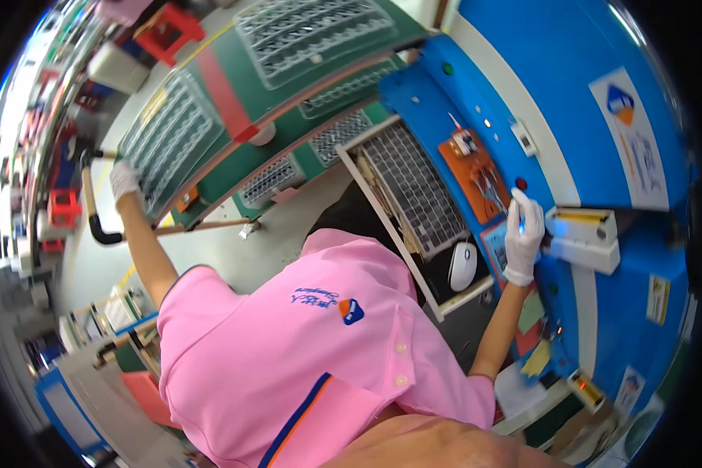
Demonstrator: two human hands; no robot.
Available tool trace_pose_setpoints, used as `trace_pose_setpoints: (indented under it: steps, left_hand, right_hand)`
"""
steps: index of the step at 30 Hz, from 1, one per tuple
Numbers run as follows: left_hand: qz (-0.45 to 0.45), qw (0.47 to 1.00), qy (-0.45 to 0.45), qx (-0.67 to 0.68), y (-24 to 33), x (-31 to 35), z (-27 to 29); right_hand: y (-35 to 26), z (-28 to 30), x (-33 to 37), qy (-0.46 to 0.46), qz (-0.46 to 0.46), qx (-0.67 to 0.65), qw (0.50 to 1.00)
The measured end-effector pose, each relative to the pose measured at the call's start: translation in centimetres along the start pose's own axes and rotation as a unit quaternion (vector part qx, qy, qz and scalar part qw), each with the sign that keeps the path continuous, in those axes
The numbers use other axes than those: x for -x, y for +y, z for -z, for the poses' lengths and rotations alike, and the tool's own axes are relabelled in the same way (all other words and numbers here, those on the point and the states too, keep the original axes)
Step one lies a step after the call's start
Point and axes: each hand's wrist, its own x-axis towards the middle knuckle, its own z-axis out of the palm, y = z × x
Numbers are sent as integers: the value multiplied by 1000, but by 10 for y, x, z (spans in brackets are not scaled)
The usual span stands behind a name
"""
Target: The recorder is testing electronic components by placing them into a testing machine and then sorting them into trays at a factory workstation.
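Note:
My left hand (125, 181), in a white glove, is at the outer edge of a clear plastic tray (168, 140) with rows of moulded pockets. Its fingers are too blurred to show whether they grip that edge. On the other side, my right hand (526, 238), also gloved in white, is raised over the blue machine's front. Its fingers are bent and drawn together, and what they hold, if anything, is too small to make out. Just beyond the fingertips is a red button (521, 184). Beside them an orange plate (474, 175) carries a small metal fixture.
A second clear tray (312, 35) lies on the green shelf top, past a red strip (225, 93). Lower shelves hold more trays. A drawer with a black keyboard (413, 183) and white mouse (462, 266) juts out before me. White boxes (581, 238) stand beside my right hand.

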Motion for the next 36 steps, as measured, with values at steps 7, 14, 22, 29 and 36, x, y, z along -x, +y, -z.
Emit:
trace_pose_setpoints:
  steps: [7,14,22,29,36]
  left_hand:
    - [72,982,6,-172,-50,-62,9]
    - [-62,952,-84,-287,-23,-49,12]
    - [-35,995,32,86,83,-32,64]
    - [-233,813,-239,477,433,194,174]
    - [-549,655,-44,516,606,277,18]
  right_hand:
    - [-12,-23,-40,-53,83,12,995]
    - [-27,-63,-78,-77,117,1,990]
    - [7,-102,-57,-53,127,77,987]
    - [8,-95,-65,-100,87,17,991]
    - [-20,-30,-38,112,46,7,993]
